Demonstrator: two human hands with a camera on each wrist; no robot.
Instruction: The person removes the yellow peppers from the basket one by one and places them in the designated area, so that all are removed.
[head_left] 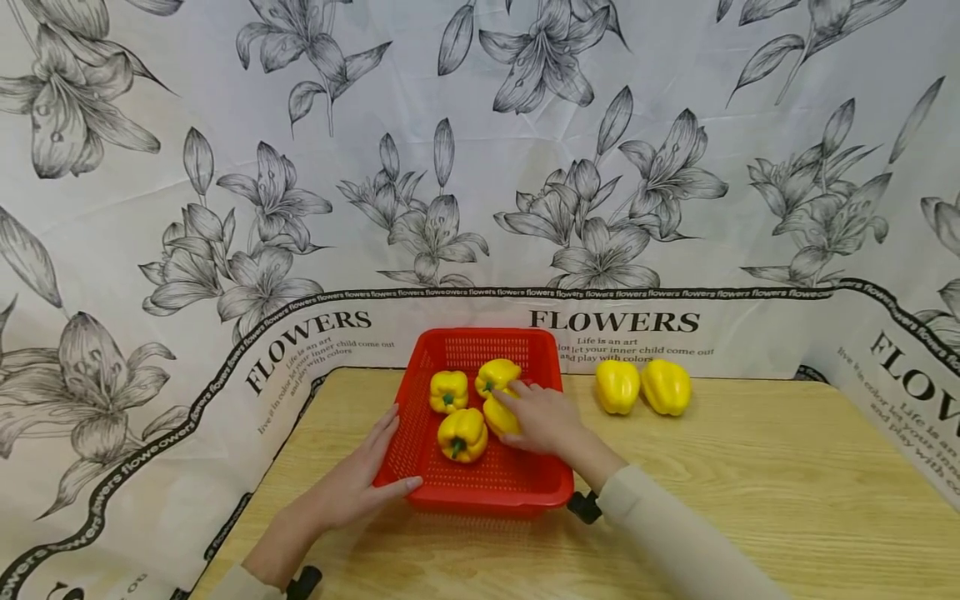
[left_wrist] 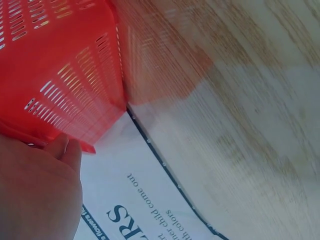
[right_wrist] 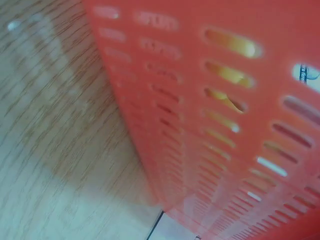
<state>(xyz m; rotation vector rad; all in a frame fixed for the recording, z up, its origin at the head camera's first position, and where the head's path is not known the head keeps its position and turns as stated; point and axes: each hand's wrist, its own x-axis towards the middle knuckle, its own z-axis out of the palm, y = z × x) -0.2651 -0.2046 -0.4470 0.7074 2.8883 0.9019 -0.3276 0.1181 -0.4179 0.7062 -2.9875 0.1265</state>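
Note:
A red plastic basket (head_left: 517, 479) with slotted walls stands on the table, several yellow bell peppers inside. My left hand (head_left: 352, 483) rests against its left side and near corner, fingers along the outside and thumb over the near rim. In the left wrist view, fingertips (left_wrist: 65, 145) touch the basket's rim (left_wrist: 85, 146). Reaching in over the right rim, my right hand (head_left: 543, 419) grips a yellow bell pepper (head_left: 498, 417), partly hidden by the fingers. Other bell peppers (head_left: 462, 435) lie beside it. The right wrist view shows only the basket's slotted wall (right_wrist: 185, 115), with the hand hidden.
Two more yellow bell peppers (head_left: 617, 387) sit side by side on the wooden table (head_left: 765, 475), right of the basket. A white flower-printed cloth (head_left: 450, 208) hangs behind and around the table. Dark clamp-like pieces (head_left: 585, 506) show near the wrists.

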